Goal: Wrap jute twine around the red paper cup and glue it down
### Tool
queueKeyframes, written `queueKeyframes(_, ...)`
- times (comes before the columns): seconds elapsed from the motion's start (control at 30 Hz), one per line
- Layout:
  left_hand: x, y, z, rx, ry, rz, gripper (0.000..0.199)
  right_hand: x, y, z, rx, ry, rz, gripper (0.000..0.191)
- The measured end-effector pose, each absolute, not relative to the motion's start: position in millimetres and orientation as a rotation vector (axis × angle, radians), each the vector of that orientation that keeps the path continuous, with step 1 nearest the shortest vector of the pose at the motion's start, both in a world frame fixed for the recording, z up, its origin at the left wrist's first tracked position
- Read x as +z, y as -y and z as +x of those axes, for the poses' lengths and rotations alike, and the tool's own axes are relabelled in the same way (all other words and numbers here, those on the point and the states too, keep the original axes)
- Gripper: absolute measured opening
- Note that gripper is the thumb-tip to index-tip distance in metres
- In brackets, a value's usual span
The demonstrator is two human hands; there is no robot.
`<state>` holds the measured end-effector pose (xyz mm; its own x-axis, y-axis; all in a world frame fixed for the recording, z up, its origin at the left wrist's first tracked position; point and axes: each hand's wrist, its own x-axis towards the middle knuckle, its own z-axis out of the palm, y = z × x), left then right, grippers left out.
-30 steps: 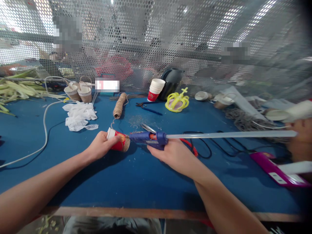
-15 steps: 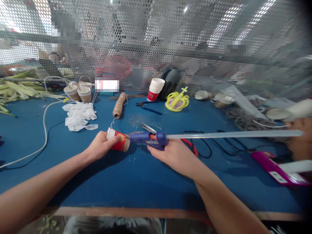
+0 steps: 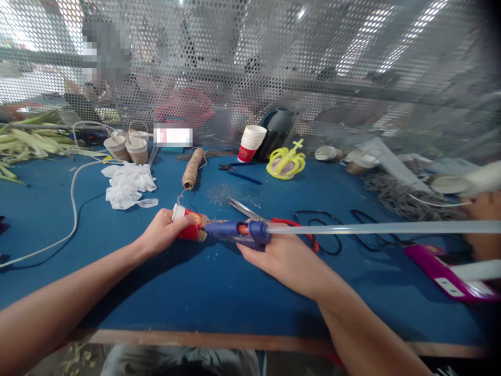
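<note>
My left hand is closed round a red and white paper cup, which lies on its side with its base end to the right. Twine is wrapped round that end, and a strand runs back to the twine spool. In my right hand is a blue glue gun, its nozzle at the wrapped end of the cup; whether it touches, I cannot tell. A long clear glue stick sticks out of its back. Behind the gun lie red-handled scissors.
Blue pliers, stacked paper cups and a yellow crown-shaped piece stand farther back. Crumpled white gloves lie left, near twine-covered cups. At right are a purple power strip and another person's hand.
The glue gun's back end has dipped and its nozzle has shifted slightly down and left along the cup's wrapped end. More of the scissors shows. My left hand still holds the cup.
</note>
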<state>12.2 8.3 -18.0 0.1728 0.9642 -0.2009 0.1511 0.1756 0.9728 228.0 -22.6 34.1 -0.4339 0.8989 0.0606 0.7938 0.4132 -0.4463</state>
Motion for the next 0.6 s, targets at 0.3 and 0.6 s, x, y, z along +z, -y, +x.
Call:
queueKeyframes(0.3,-18.4,-9.0,12.0,0.858,-1.201,1.172,0.032,35.4,25.1,225.7,0.531,2.369,-1.497,0.008)
queueKeyframes(0.6,-15.6,-6.5,13.5,0.859,-1.308,1.334,0.033,33.8,18.3,227.3,0.480,2.300,-1.499,0.007)
